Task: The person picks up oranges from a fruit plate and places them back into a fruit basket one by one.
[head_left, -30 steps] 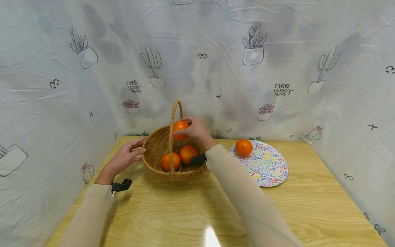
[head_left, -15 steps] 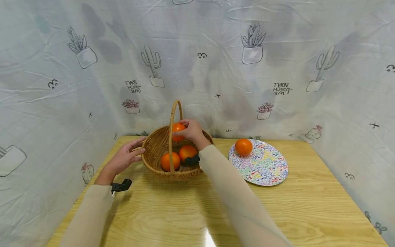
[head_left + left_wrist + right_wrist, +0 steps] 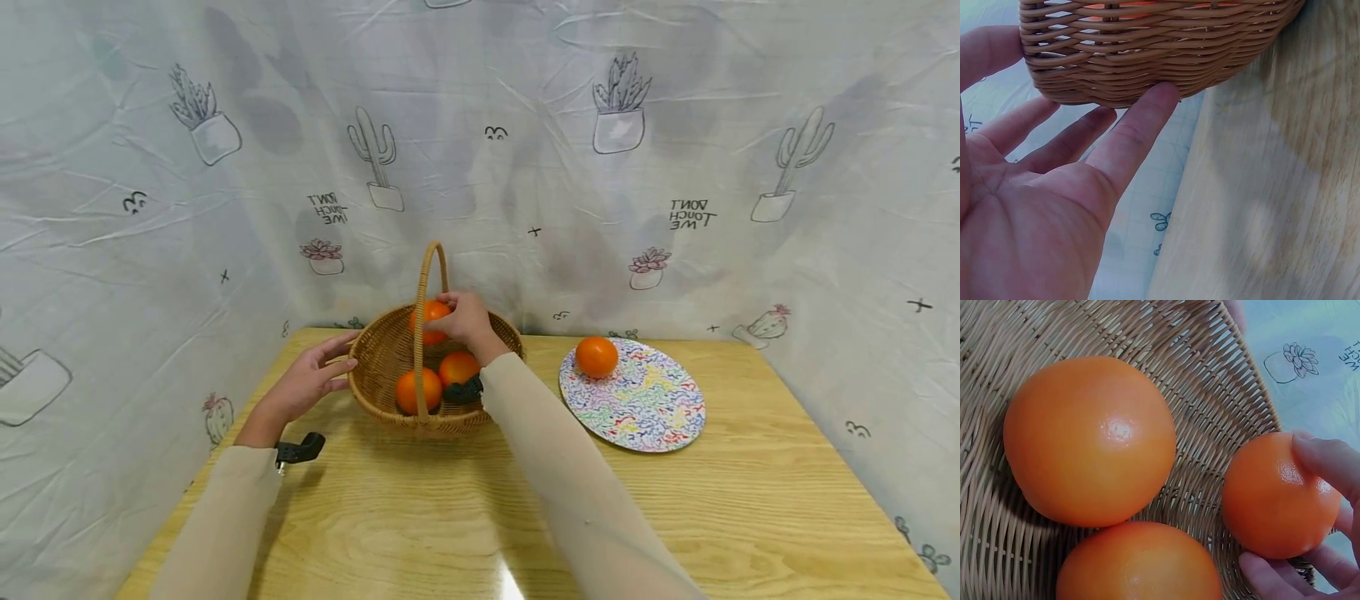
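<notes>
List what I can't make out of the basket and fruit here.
- Head view: the basket handle and right hand partly cover the held fruit.
- Left wrist view: the top edge cuts off the basket; its weave mostly hides the fruit inside.
- Right wrist view: the bottom edge cuts off the lower fruit.

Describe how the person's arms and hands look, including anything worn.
The left sleeve and right sleeve are long, plain and beige. Just beyond them sit a black, bent left wrist camera and a black right wrist camera. The left hand and right hand wear no gloves.
</notes>
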Available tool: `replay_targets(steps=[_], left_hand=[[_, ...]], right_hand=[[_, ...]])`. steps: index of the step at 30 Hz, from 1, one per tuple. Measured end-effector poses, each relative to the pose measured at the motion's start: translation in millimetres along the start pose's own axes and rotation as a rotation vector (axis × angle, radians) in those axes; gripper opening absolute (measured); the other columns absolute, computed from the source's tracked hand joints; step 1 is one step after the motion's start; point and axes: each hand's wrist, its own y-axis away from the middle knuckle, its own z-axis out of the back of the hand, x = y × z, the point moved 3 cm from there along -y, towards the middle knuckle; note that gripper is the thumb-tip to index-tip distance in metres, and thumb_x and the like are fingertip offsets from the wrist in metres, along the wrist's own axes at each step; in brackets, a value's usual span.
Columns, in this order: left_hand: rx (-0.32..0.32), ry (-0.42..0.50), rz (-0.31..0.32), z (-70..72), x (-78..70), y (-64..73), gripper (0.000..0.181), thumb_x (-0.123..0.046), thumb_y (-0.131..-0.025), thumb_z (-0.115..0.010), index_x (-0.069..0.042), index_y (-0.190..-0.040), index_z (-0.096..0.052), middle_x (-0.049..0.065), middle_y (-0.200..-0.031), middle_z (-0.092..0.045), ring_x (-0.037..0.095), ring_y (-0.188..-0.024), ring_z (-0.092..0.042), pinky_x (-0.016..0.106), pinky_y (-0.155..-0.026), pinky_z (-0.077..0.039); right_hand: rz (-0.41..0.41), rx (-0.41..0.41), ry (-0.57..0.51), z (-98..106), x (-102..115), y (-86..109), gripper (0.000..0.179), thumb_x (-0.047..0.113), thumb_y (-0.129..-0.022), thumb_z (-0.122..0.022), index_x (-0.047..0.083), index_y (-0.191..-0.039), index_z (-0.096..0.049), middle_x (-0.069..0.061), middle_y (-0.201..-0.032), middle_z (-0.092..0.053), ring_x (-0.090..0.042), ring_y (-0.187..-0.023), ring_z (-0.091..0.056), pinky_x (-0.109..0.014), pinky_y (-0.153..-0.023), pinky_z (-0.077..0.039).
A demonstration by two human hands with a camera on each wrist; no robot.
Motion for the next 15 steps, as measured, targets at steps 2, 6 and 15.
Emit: replay_targets(steps=[2, 6, 15], left_hand=[[0.002, -0.001, 0.002, -0.4, -0.9, 0.1, 0.070, -0.030, -0.107, -0.057, -0.018, -0.166, -0.020, 0.025, -0.163, -0.026, 0.037, -0.143, -0.042, 0.029, -0.100, -0.057], [0.003, 0.002, 0.003, -0.7, -2.6, 0.8, 0.070, -0.030, -0.107, -0.057, -0.017, -0.166, -0.020, 0.025, -0.163, -0.027, 0.040, -0.144, -0.040, 0.030, -0.100, -0.057], [-0.003, -0.009, 0.007, 0.3, -2.3, 1.2, 0.069, -0.030, -0.107, -0.057, -0.017, -0.165, -0.023, 0.025, -0.160, -0.030, 0.018, -0.132, -0.052, 0.029, -0.099, -0.058]], right_hand=[[0.003, -0.005, 0.012, -0.5, -0.5, -0.1, 0.059, 0.015, -0.082, -0.087, 0.013, -0.137, -0.066, -0.014, -0.139, -0.060, -0.030, -0.115, -0.062, -0.035, -0.083, -0.060], [0.004, -0.012, 0.022, -2.1, -1.1, -0.4, 0.057, 0.014, -0.083, -0.086, 0.013, -0.136, -0.067, -0.015, -0.138, -0.060, -0.030, -0.115, -0.061, -0.036, -0.085, -0.059], [-0.017, -0.027, 0.018, -1.3, -4.5, -1.4, 0.053, 0.021, -0.084, -0.086, 0.011, -0.133, -0.068, -0.014, -0.135, -0.061, -0.032, -0.112, -0.062, -0.040, -0.086, -0.059]])
